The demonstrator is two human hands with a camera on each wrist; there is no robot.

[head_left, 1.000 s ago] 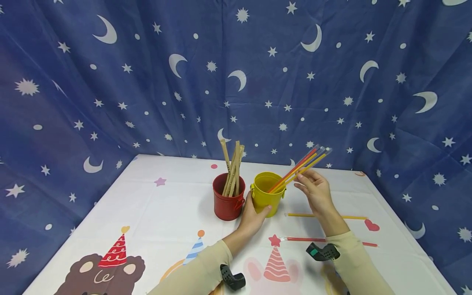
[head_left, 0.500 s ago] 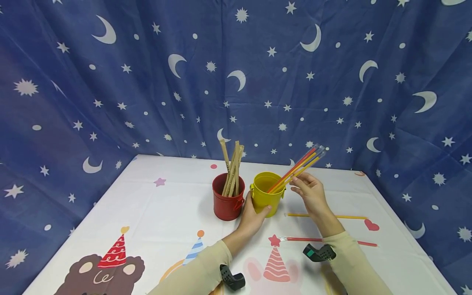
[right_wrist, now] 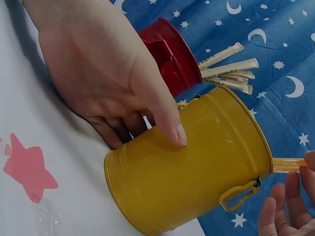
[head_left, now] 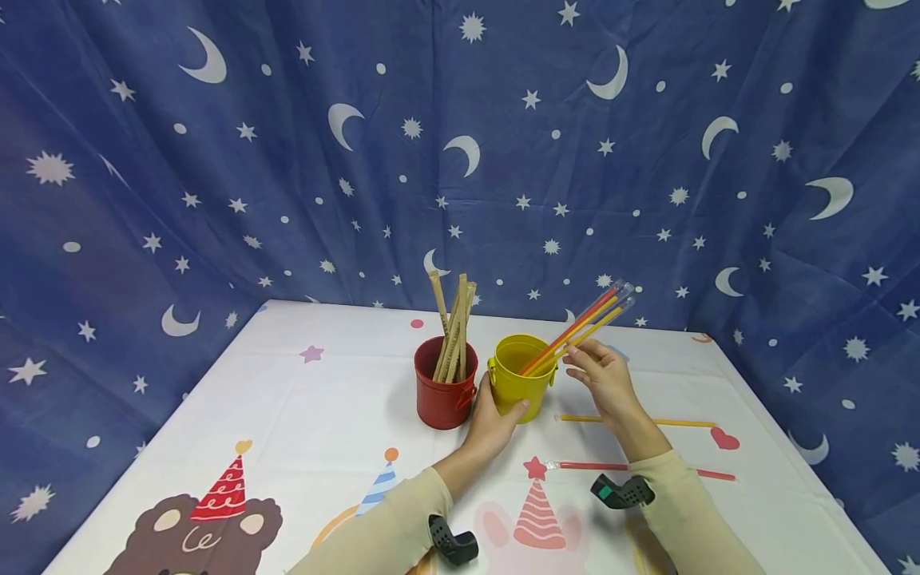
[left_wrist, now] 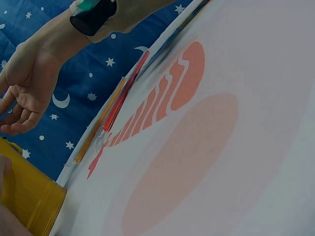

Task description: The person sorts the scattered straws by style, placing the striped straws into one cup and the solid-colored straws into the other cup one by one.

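My left hand (head_left: 490,427) grips the side of a small yellow metal bucket (head_left: 516,390), thumb on the near wall. In the right wrist view, that thumb lies flat along the bucket (right_wrist: 187,162). Thin red and yellow drinking straws (head_left: 591,323) in clear wrappers lean to the right out of the bucket. Just beyond the rim, my right hand (head_left: 609,383) pinches a yellow straw between thumb and fingers; in the right wrist view its fingers (right_wrist: 290,206) are partly cut off by the frame edge.
Left of the yellow bucket stands a red bucket (head_left: 440,399) with several paper-wrapped sticks (head_left: 453,343). A wrapped yellow straw (head_left: 686,423) and a wrapped red straw (head_left: 589,465) lie on the printed white tablecloth (head_left: 359,383). Behind hangs a blue starry curtain (head_left: 402,239).
My right hand has moved slightly left toward the yellow bucket, bringing the yellow straw closer to the others, then kept nearly still. The left hand and both buckets have not moved.
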